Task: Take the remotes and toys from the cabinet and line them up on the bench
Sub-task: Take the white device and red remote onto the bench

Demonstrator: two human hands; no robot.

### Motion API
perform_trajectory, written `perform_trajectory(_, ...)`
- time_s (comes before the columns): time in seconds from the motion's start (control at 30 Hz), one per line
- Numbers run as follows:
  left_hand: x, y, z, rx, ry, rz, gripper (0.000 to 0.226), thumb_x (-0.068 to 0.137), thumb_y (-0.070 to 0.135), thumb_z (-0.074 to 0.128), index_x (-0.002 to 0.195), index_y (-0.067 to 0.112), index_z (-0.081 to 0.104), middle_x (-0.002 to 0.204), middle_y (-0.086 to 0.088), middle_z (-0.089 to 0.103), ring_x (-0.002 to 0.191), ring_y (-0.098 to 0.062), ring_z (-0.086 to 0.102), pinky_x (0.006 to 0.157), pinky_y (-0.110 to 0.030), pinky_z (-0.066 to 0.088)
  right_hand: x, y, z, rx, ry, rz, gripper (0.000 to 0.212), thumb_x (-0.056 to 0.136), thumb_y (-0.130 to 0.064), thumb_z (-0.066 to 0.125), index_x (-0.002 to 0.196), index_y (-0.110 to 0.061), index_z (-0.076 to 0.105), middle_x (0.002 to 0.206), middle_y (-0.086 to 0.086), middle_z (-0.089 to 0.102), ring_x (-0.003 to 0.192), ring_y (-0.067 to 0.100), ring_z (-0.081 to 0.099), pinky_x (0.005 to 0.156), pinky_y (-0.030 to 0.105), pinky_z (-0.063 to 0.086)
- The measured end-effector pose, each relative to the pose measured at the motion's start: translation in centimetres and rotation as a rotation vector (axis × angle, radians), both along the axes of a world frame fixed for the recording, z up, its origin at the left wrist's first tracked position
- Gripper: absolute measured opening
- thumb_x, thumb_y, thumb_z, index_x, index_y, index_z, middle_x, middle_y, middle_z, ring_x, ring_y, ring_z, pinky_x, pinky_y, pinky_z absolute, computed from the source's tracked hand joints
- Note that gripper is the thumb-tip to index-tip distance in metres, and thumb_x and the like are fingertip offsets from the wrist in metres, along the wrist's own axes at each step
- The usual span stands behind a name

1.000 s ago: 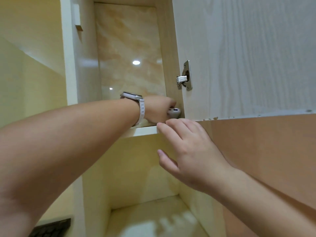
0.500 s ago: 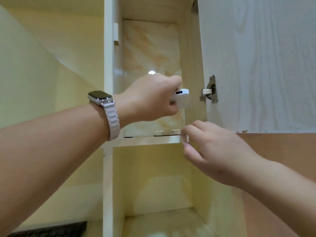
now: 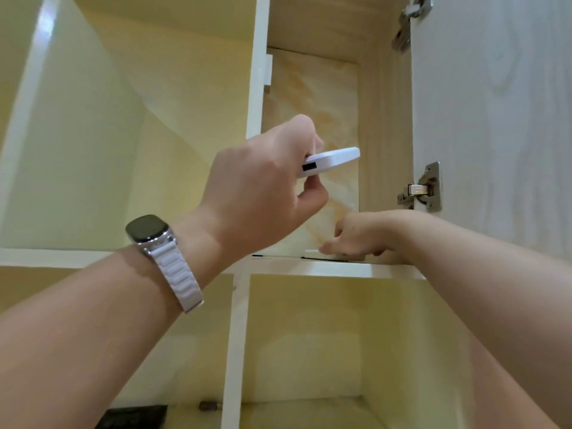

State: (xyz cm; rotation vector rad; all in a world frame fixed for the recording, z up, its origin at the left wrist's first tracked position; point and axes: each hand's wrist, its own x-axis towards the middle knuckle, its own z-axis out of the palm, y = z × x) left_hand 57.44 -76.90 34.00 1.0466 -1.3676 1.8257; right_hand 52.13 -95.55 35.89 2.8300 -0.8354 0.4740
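Observation:
My left hand (image 3: 263, 187), with a white-strapped watch on the wrist, grips a flat white remote (image 3: 332, 161) and holds it in the air in front of the upper cabinet compartment. My right hand (image 3: 362, 233) reaches onto the shelf (image 3: 309, 269) of that compartment. Its fingers are curled down onto a pale flat object (image 3: 315, 253) lying on the shelf; whether it is gripped I cannot tell. Most of that object is hidden by the shelf edge and the fingers.
The open cabinet door (image 3: 495, 119) with two metal hinges (image 3: 424, 188) stands to the right. A white divider (image 3: 257, 88) separates the compartment from a cubby on the left. Below are lower cubbies; a dark object (image 3: 133, 416) and a small dark piece (image 3: 209, 406) lie at the bottom left.
My left hand lifted the white remote off the shelf and drew it out. My right hand moved from the shelf's front edge up onto the shelf, over the pale object.

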Motion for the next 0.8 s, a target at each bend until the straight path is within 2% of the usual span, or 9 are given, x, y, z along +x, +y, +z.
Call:
perform_trajectory(0.1, 0.6, 0.2, -0.3, -0.049, -0.008, -0.013, 0.020, 0.076, 0.021, 0.062, 0.088, 0.017, 0.047, 0.080, 0.001, 0.069, 0.054, -0.024, 0.057, 0.040, -0.036, 0.043, 1.6, -1.1, -0.5, 0.032, 0.056, -0.034, 0.072, 0.079, -0.077, 0.048, 0.106, -0.011, 0.063, 0.102, 0.008, 0.068, 0.090, 0.027, 0.067, 0.084, 0.039, 0.055)
perform_trajectory(0.3, 0.9, 0.2, -1.1, -0.104, 0.033, -0.075, 0.027, 0.075, 0.023, 0.064, 0.085, 0.020, 0.039, 0.075, 0.000, 0.065, 0.052, -0.019, 0.048, 0.043, -0.034, 0.038, 1.9, -1.8, -0.8, -0.007, -0.065, 0.004, 0.046, 0.084, -0.050, 0.055, 0.097, -0.008, 0.068, 0.097, 0.011, 0.071, 0.084, 0.027, 0.066, 0.079, 0.037, 0.054)
perform_trajectory(0.4, 0.7, 0.0, -1.7, -0.101, 0.052, -0.065, 0.029, 0.077, 0.022, 0.065, 0.087, 0.022, 0.038, 0.076, -0.001, 0.066, 0.053, -0.019, 0.049, 0.046, -0.031, 0.035, 0.5, -1.0, -1.1, -0.085, -0.203, 0.013, 0.049, 0.090, -0.048, 0.050, 0.112, -0.007, 0.064, 0.106, 0.011, 0.070, 0.096, 0.029, 0.064, 0.086, 0.039, 0.053)
perform_trajectory(0.47, 0.3, -0.1, -2.2, -0.095, 0.105, -0.094, 0.024, 0.078, 0.020, 0.065, 0.089, 0.020, 0.045, 0.076, -0.002, 0.065, 0.054, -0.019, 0.051, 0.047, -0.031, 0.037, -0.8, 0.0, -1.4, -0.049, -0.392, 0.072, 0.042, 0.092, -0.046, 0.047, 0.109, -0.010, 0.063, 0.093, 0.009, 0.070, 0.085, 0.027, 0.065, 0.074, 0.036, 0.053)
perform_trajectory(0.53, -0.2, -0.2, -2.9, -0.106, 0.180, -0.161, 0.019, 0.078, 0.017, 0.067, 0.090, 0.012, 0.054, 0.075, -0.003, 0.064, 0.056, -0.015, 0.050, 0.049, -0.029, 0.039, -2.6, 0.9, -2.1, 0.049, -0.611, 0.136, 0.033, 0.091, -0.045, 0.049, 0.107, -0.018, 0.060, 0.080, 0.003, 0.067, 0.070, 0.020, 0.062, 0.056, 0.031, 0.046)
perform_trajectory(0.6, -0.9, -0.3, -3.7, -0.124, 0.278, -0.238, 0.020, 0.076, 0.014, 0.070, 0.090, 0.013, 0.055, 0.075, -0.001, 0.062, 0.062, -0.013, 0.050, 0.053, -0.025, 0.040, -4.4, 1.7, -3.4, 0.190, -0.821, 0.213, 0.031, 0.091, -0.048, 0.050, 0.111, -0.026, 0.057, 0.080, 0.000, 0.067, 0.066, 0.015, 0.061, 0.051, 0.028, 0.040)
perform_trajectory(0.67, -2.2, -0.3, -4.6, -0.137, 0.400, -0.329, 0.027, 0.075, 0.012, 0.071, 0.089, 0.022, 0.050, 0.075, 0.007, 0.060, 0.065, -0.011, 0.051, 0.054, -0.018, 0.041, -6.5, 2.3, -5.5, 0.398, -1.039, 0.374, 0.033, 0.090, -0.050, 0.051, 0.114, -0.028, 0.058, 0.088, 0.001, 0.070, 0.070, 0.016, 0.065, 0.056, 0.032, 0.048)
perform_trajectory(0.77, -4.1, -0.3, -6.4, -0.169, 0.546, -0.444, 0.035, 0.074, 0.009, 0.073, 0.083, 0.029, 0.046, 0.079, 0.018, 0.058, 0.069, -0.003, 0.055, 0.055, -0.007, 0.039, -9.3, 4.0, -9.3, 0.823, -1.274, 0.693, 0.034, 0.090, -0.048, 0.060, 0.109, -0.020, 0.061, 0.097, 0.011, 0.072, 0.080, 0.030, 0.071, 0.076, 0.051, 0.059)
perform_trajectory(0.8, -4.6, -0.5, -7.1, -0.182, 0.589, -0.472, 0.037, 0.074, 0.008, 0.074, 0.081, 0.031, 0.045, 0.079, 0.018, 0.058, 0.069, -0.002, 0.055, 0.055, -0.006, 0.038, -10.1, 4.7, -10.7, 0.970, -1.308, 0.767, 0.041, 0.086, -0.048, 0.064, 0.110, -0.015, 0.061, 0.099, 0.015, 0.072, 0.080, 0.030, 0.071, 0.075, 0.048, 0.060)
